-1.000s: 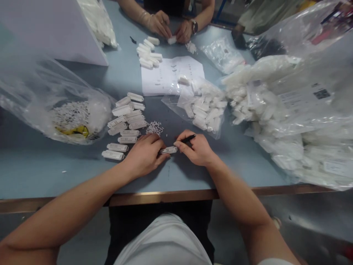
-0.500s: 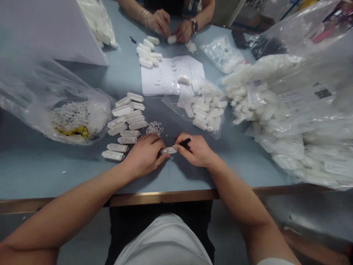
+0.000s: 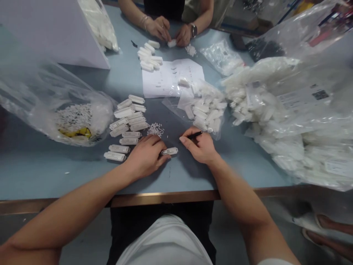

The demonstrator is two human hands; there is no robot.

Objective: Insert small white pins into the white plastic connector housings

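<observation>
My left hand is closed on one end of a small white plastic housing with rows of dark holes, holding it low over the table. My right hand is a short way to its right, apart from the housing. Its fingers are curled round a slim black pen-like tool; whether the thumb and fingertip also pinch something small, I cannot tell. Beyond my left hand lies a loose heap of tiny white pieces. Several similar white housings lie in a group to the left of it.
A clear bag of tiny white pieces stands on the left. An open bag of white housings lies ahead beside a printed sheet. Large filled plastic bags crowd the right. Across the table, a co-worker's hands handle a white part.
My right hand has drawn back from the housing, up and to the right, taking the black tool with it. My left hand still holds the housing in nearly the same spot.
</observation>
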